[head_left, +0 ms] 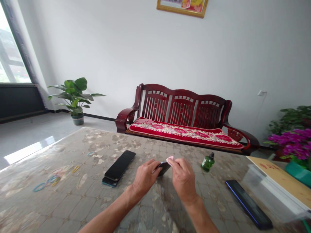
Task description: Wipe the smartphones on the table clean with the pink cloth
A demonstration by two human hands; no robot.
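Note:
A dark smartphone (164, 168) is held up off the table, tilted, in front of me. My left hand (145, 174) grips its left end between thumb and fingers. My right hand (183, 176) pinches a small pale pink cloth (170, 159) against the phone's upper right edge. To the left, a black phone (120, 165) lies stacked on another phone (109, 182), of which only a bluish edge shows. A small green bottle (208, 162) with a black cap stands right of my right hand.
A blue-edged phone (249, 204) lies at the right, beside a clear plastic box (269, 191) with a tan board on top. Coloured hair ties (46, 183) lie at the left. Beyond the patterned table (97, 207) stand a wooden bench (182, 106) and a potted plant (77, 100).

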